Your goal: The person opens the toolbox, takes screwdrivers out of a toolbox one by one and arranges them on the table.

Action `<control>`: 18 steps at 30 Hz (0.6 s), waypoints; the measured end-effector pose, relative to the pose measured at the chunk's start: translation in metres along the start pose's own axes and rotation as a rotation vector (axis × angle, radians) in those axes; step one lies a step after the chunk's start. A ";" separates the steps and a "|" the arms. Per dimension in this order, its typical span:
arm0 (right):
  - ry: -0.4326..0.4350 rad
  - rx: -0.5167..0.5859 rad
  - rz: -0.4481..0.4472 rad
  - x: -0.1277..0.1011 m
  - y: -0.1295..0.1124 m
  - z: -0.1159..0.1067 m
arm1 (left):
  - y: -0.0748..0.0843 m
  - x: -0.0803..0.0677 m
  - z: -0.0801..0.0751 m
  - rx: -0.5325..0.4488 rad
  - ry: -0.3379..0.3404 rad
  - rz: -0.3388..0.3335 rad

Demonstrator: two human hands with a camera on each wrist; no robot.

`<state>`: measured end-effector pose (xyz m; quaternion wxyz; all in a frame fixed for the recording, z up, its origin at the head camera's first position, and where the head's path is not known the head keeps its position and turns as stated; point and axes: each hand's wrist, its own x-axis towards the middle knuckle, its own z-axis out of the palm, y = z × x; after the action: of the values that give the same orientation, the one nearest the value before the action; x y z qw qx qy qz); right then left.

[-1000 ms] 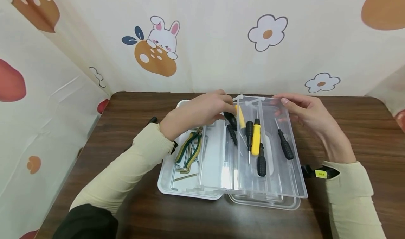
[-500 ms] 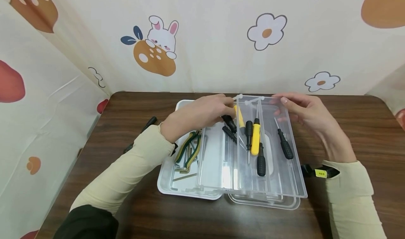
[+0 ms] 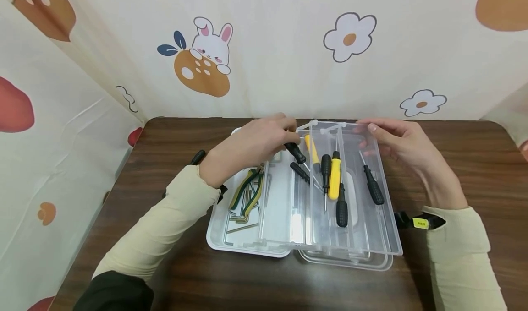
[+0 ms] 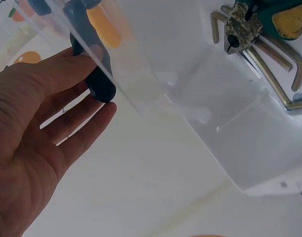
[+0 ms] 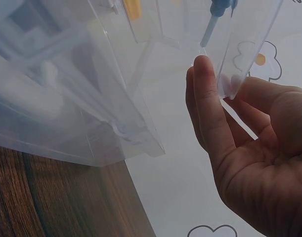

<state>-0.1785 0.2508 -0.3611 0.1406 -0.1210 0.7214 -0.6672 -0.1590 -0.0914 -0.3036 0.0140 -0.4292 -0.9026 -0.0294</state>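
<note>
Fingers of the left hand (image 3: 251,146) curl around the handle of a black screwdriver (image 3: 298,155), pinching it at the far left corner of the clear tray (image 3: 371,237); its thin shaft slants down into the tray toward a yellow screwdriver (image 3: 334,176). The left wrist view shows the dark handle (image 4: 94,74) pressed between thumb and fingertips behind the tray's clear wall. At the tray's far right corner the right hand (image 3: 402,146) grips the rim, thumb on one side and fingers on the other, as the right wrist view confirms (image 5: 239,128). The tray sits over a white toolbox (image 3: 231,242), whose left compartment, left of the tray, holds green-handled pliers (image 3: 247,189) and hex keys (image 3: 241,224).
</note>
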 end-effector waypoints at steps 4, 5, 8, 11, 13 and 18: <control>0.032 -0.065 0.039 0.000 -0.001 0.000 | -0.003 -0.008 -0.003 0.015 0.045 -0.028; 0.036 -0.073 0.043 0.001 -0.002 0.000 | -0.004 -0.011 -0.004 0.026 0.056 -0.030; 0.036 -0.037 0.045 0.001 -0.003 0.000 | -0.007 -0.018 -0.007 0.045 0.081 -0.040; 0.031 -0.018 0.034 0.001 -0.003 0.000 | -0.008 -0.024 -0.009 0.050 0.090 -0.059; 0.025 -0.001 0.027 0.000 -0.002 0.000 | -0.008 -0.028 -0.010 0.044 0.088 -0.083; 0.012 0.011 0.022 -0.001 -0.001 0.000 | -0.011 -0.038 -0.014 0.023 0.103 -0.133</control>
<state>-0.1773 0.2511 -0.3602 0.1446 -0.1083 0.7198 -0.6703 -0.1435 -0.1284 -0.2922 0.0636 -0.3662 -0.9274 -0.0418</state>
